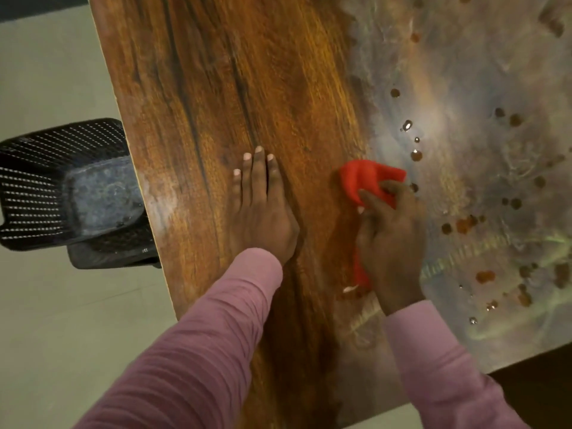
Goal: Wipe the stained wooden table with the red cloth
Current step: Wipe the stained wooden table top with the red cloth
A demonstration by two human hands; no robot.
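Observation:
The wooden table (235, 72) fills most of the head view. Its left half shows bare brown grain, while its right half is covered in a grey smeared film with several dark brown drops (416, 155). My right hand (391, 243) grips the crumpled red cloth (362, 178) and holds it against the wood at the border of the smeared area. Part of the cloth sticks out beyond my fingers and part shows under my palm. My left hand (263, 209) lies flat on the bare wood to the left of the cloth, fingers straight.
A black mesh office chair (71, 187) with a grey seat stands against the table's left edge on a pale floor (46, 320). The table's near right corner (526, 357) ends by a dark area at the lower right.

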